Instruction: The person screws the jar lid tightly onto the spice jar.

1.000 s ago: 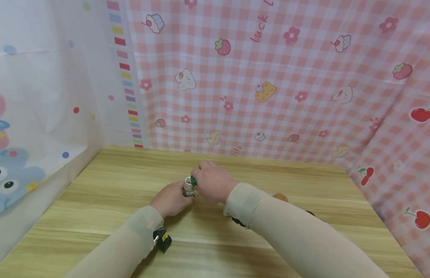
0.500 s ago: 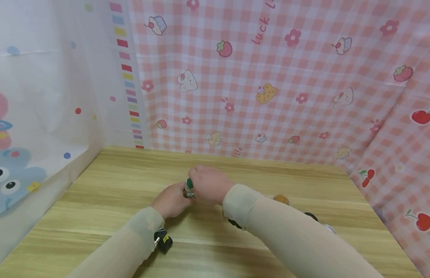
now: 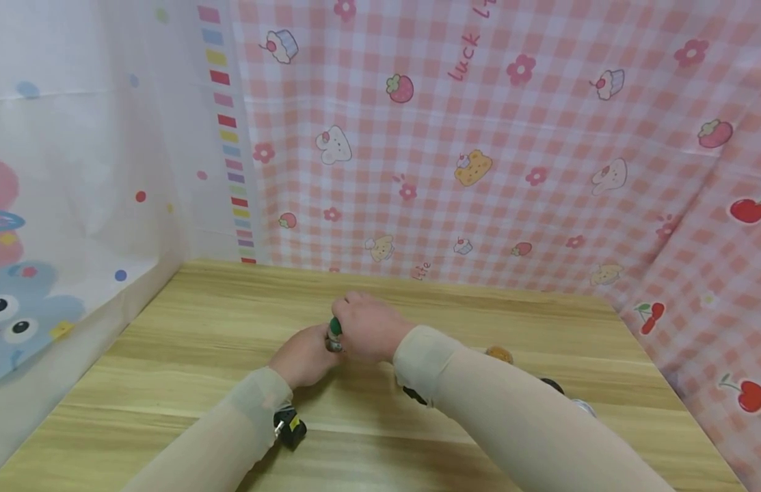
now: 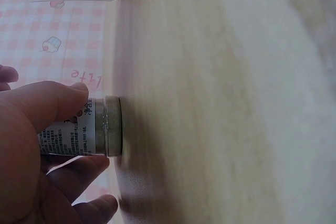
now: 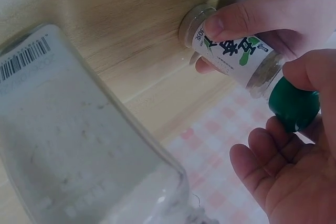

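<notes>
A small glass spice jar (image 5: 231,56) with a white, green and black label stands upright on the table. In the head view my left hand (image 3: 303,355) grips it, thumb on one side and fingers on the other. My right hand (image 3: 370,328) pinches a green cap (image 5: 294,103) over the jar's mouth. Brownish-grey powder shows through the glass of the jar in the left wrist view. Whether the cap sits fully on the rim cannot be told, since the fingers partly cover it.
Close to the right wrist camera stands a large clear container (image 5: 79,119) with a barcode and whitish contents. An orange-brown item (image 3: 499,354), a dark round item (image 3: 551,385) and a clear one (image 3: 583,406) lie beyond my right sleeve. Patterned cloth (image 3: 417,137) hangs behind the table.
The green cap has moved from beside the open mouth to over it, carried by my right hand. My left hand keeps its grip on the jar. The head view has shifted slightly.
</notes>
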The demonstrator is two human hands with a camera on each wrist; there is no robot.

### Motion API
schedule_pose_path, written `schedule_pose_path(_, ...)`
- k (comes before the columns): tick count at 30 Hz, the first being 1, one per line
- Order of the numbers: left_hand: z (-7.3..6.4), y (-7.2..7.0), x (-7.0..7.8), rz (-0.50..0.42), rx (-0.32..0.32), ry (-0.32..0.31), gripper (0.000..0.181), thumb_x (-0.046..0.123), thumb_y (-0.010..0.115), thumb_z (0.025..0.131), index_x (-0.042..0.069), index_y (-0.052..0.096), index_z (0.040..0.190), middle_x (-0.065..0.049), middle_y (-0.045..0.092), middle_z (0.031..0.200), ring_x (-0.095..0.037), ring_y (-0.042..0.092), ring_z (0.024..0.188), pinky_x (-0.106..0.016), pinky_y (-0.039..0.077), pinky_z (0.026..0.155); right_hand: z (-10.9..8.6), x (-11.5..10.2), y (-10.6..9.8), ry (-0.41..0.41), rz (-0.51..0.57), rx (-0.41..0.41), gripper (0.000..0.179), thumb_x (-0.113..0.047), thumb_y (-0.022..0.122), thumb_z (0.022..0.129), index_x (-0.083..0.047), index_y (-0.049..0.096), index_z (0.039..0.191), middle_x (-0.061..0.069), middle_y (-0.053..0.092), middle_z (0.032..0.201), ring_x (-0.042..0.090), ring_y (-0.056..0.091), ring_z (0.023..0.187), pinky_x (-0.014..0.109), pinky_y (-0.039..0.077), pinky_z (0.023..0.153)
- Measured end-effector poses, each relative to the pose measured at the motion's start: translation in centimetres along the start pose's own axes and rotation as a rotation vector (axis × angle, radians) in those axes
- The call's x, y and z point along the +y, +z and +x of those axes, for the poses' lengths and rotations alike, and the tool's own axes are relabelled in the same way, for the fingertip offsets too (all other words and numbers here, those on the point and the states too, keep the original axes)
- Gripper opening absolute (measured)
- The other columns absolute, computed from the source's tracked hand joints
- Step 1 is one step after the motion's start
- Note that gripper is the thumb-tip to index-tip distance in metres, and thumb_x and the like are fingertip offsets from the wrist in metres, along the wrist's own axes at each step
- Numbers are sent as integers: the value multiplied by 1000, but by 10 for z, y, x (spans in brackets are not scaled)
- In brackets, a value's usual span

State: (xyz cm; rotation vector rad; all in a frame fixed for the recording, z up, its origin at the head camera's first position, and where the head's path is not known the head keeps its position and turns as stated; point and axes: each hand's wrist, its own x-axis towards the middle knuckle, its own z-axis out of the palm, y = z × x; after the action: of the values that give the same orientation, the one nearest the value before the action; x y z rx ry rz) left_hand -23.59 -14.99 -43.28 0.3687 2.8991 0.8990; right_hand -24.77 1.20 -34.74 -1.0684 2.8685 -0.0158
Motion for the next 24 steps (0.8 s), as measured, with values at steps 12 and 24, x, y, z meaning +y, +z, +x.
schedule_pose_path(12,-1,-2,1,-10,-10,-5,19,32,71,100,19,73,114,-2,76,118,-25,70,115,-50,54,105,4,-1,-4,-8,14,-62,27,-22,59,105,-11,59,129,1,57,115,13,54,103,28,54,95)
schedule_pose_path(24,-2,-1,0,10,1,30,24,33,70,100,17,73,117,-4,77,117,-26,71,113,-50,55,103,11,-1,-2,-21,27,-110,26,-20,58,104,-11,59,128,1,54,111,13,52,99,26,53,89)
